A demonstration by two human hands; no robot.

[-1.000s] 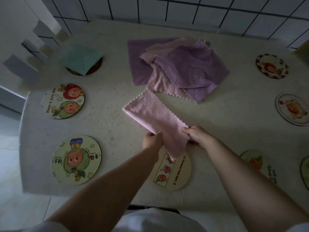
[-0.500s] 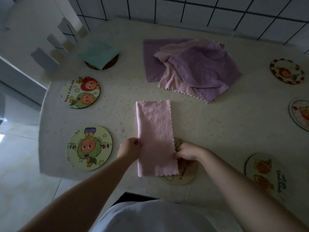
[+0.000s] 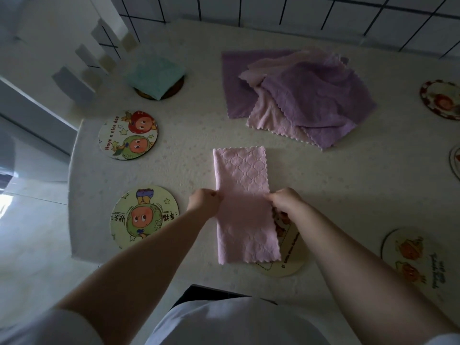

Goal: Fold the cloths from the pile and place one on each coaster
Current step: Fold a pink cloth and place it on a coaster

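Your left hand (image 3: pixel 204 203) and right hand (image 3: pixel 286 200) each pinch one long edge of the pale pink, diamond-textured cloth (image 3: pixel 245 205), which is folded into a long narrow strip and lies flat on the cream speckled surface (image 3: pixel 348 185); each grip is closed on the cloth at about mid-length, fingers curled over the edge. The near end of the strip overlaps the round cream coaster with a printed cartoon panel (image 3: pixel 286 260) at the surface's near edge, while its far, scalloped end points toward the loose pile of purple and pink cloths (image 3: pixel 303 100) lying well apart at the back. To your left, a folded mint-green cloth (image 3: pixel 155 75) rests on a dark-rimmed round coaster (image 3: pixel 174 90). Nearer you on that side lie two bare round cartoon coasters: one lettered "Have a nice day" (image 3: pixel 128 135) and one showing a single orange-faced figure (image 3: pixel 144 216). On the right, a round coaster with orange figures (image 3: pixel 413 260) lies near your right forearm, and a red-bordered round coaster (image 3: pixel 440 99) sits near the far right edge.
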